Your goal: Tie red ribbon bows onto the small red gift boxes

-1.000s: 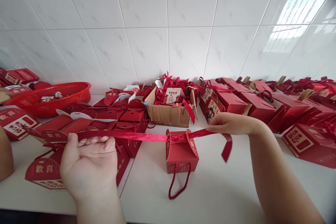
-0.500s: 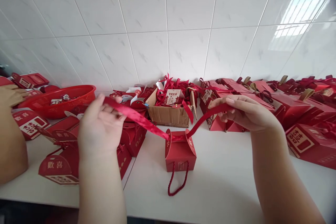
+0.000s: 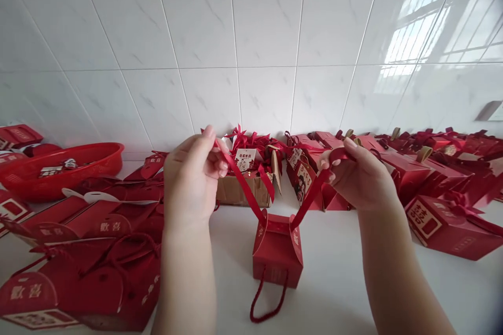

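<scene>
A small red gift box (image 3: 277, 256) stands on the white table before me, its rope handle (image 3: 269, 316) hanging down the near side. Red satin ribbon (image 3: 245, 188) runs through the top of the box, one end rising to each side. My left hand (image 3: 194, 172) pinches the left end between thumb and fingers, above and left of the box. On the other side, my right hand (image 3: 356, 172) grips the right end, with the ribbon passing over its fingers. Both lengths slant upward in a V shape.
Behind the gift box sits a cardboard box (image 3: 243, 191) filled with red ribbons and a printed card. Many red boxes (image 3: 424, 167) crowd the right side, and open ones (image 3: 90, 277) lie at left. A red plastic basin (image 3: 98, 165) holds small packets. The tiled wall (image 3: 267, 21) closes off the back.
My left hand has moved right, closer to the box, and the ribbon ends now rise more steeply. The view has shifted, and another person's arm at far left is out of sight.
</scene>
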`<state>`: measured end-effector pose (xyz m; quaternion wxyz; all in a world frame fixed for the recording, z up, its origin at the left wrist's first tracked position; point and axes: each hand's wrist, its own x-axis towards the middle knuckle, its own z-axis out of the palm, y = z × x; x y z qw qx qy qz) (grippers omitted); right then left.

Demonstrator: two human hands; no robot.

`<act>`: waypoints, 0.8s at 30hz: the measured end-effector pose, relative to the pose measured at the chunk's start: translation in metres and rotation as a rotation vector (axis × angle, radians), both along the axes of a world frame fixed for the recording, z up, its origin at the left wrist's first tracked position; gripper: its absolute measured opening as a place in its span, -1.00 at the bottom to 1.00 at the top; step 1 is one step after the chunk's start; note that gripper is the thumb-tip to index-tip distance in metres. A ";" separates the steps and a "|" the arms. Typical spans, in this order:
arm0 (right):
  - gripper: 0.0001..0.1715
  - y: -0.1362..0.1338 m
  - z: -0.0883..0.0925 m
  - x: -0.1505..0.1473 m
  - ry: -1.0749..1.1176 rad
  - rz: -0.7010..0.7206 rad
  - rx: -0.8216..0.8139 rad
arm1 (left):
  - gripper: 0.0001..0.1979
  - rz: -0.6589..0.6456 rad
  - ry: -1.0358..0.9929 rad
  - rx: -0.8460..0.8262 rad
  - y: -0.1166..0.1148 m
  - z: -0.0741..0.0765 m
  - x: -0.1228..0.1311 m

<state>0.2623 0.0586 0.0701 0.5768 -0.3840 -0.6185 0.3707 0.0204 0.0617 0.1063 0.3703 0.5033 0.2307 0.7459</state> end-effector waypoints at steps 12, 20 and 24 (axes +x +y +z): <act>-0.82 -0.024 0.000 -0.025 0.057 -0.206 0.330 | -0.88 0.198 0.264 0.138 -0.012 -0.007 0.011; -0.77 -0.022 -0.005 -0.041 0.079 -0.247 0.532 | -0.87 0.294 0.203 0.225 -0.017 -0.009 0.015; -0.70 -0.020 -0.006 -0.041 0.086 -0.247 0.597 | -0.86 0.242 0.195 0.252 -0.011 -0.012 0.013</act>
